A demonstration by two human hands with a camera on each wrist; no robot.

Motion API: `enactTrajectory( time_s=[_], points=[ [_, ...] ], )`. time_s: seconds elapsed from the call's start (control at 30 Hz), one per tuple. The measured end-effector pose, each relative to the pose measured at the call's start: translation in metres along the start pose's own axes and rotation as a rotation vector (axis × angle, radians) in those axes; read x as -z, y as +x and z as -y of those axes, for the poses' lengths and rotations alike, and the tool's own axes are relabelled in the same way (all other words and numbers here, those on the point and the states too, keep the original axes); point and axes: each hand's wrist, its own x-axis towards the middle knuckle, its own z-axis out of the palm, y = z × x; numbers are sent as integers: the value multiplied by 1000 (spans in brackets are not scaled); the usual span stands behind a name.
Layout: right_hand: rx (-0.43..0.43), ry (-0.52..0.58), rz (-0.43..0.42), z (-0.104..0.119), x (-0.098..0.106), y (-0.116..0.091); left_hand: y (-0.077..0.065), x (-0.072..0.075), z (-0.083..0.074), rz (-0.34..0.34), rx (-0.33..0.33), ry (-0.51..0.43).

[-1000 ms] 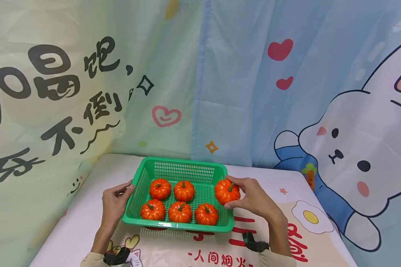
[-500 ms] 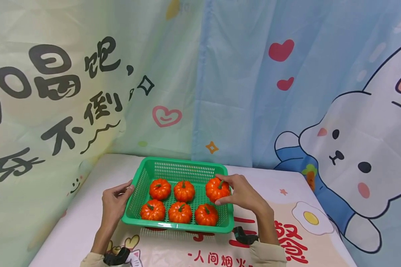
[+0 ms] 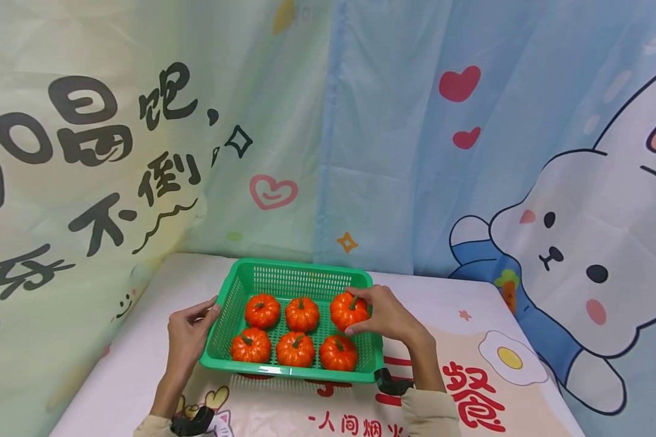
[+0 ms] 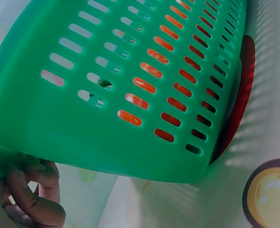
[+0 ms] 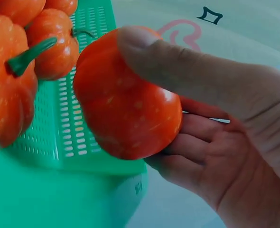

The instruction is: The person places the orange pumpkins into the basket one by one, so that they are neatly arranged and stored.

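A green plastic basket [image 3: 290,368] with slotted walls stands on the table, holding several small orange pumpkins [image 3: 295,349] with green stems. My left hand [image 3: 188,334] grips the basket's left rim; in the left wrist view its curled fingers [image 4: 38,199] show under the rim of the slotted wall [image 4: 69,137]. Between the thumb and fingers of my right hand [image 3: 390,315] is one more pumpkin [image 3: 348,311], at the basket's back right. The right wrist view shows the thumb [image 5: 178,66] across this pumpkin [image 5: 130,109], with the other fingers behind and below it.
The table bears a printed cloth [image 3: 355,419] with red lettering and a fried egg picture [image 3: 511,358]. A printed curtain [image 3: 372,200] hangs right behind the table. Inside the basket, pumpkins sit close together, left of and in front of the held one.
My right hand has carried its pumpkin leftward, from over the basket's right rim to inside the back right part. The left hand and the basket stay in place.
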Motion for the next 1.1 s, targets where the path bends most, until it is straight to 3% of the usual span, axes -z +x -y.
enactTrajectory(
  time_s=[1.1],
  points=[
    [44, -52, 101, -14, -3, 40, -2, 0, 1, -1, -34, -26]
  ],
)
